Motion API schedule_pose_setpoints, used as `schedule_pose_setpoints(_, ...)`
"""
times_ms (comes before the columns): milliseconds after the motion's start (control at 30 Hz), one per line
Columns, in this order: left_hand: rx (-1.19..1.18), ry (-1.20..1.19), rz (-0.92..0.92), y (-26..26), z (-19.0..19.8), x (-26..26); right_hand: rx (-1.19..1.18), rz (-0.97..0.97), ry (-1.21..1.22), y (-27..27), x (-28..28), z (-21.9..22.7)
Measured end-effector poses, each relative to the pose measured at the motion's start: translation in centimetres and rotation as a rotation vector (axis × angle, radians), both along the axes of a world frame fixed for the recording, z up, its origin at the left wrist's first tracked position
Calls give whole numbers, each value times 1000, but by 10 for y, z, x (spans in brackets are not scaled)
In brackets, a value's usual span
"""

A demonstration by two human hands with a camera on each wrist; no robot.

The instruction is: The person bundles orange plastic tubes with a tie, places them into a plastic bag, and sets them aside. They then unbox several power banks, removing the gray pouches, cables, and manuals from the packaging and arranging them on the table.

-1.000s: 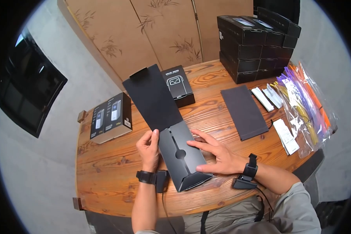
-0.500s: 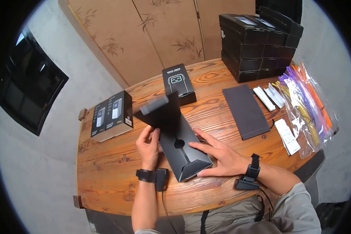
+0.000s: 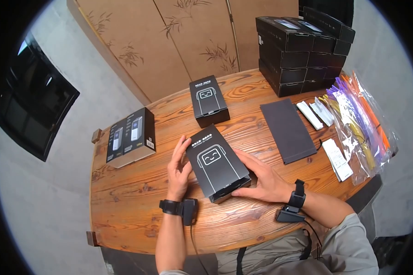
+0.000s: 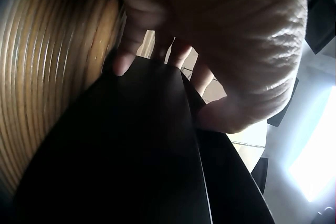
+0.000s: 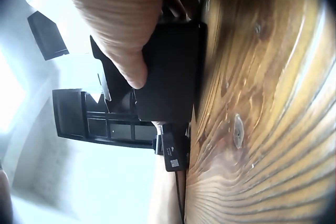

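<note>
A black cardboard box with a white smiling robot drawing on its lid lies on the wooden table in front of me. Its lid lies over the top, while a gap and the tuck flap show at the near end. My left hand touches the box's left side with extended fingers; the left wrist view has the fingertips against the dark side. At the near right corner my right hand holds the box, thumb by the near end and fingers along the right side.
A matching black box stands behind. Farther left is a black box with device pictures. To the right lie a dark pouch, white packets, folded papers and a plastic bag of coloured strips. Stacked black boxes rise at the back right.
The box's lid has swung from standing open down over the top, so its printed face now shows. The left hand's fingers have stretched forward along the side; the right hand has stayed near the corner.
</note>
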State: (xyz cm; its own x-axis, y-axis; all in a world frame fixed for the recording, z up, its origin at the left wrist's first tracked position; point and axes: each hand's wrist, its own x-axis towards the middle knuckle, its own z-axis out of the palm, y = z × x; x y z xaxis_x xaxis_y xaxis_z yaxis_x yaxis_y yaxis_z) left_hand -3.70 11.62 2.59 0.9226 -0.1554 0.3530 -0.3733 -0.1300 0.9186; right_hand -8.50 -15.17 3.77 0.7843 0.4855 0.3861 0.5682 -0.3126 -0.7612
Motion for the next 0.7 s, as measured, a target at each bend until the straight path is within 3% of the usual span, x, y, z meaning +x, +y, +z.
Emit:
schedule_pose_setpoints(100, 28, -19, -19, 2, -2, 2, 35, 9, 58, 0, -1, 2)
schedule_pose_setpoints(200, 30, -17, -31, 2, -3, 3, 2, 14, -31, -2, -1, 1)
schedule_pose_setpoints(300, 26, -24, -57, 3, -3, 2, 4, 9, 58, -2, -2, 1)
schedule_pose_setpoints(400, 9, -14, -88, 2, 1, 0, 162, 27, 261, 1, -2, 2)
schedule_pose_setpoints(700, 5, -13, -92, 3, 0, 1, 25, 14, 99, 0, -2, 2)
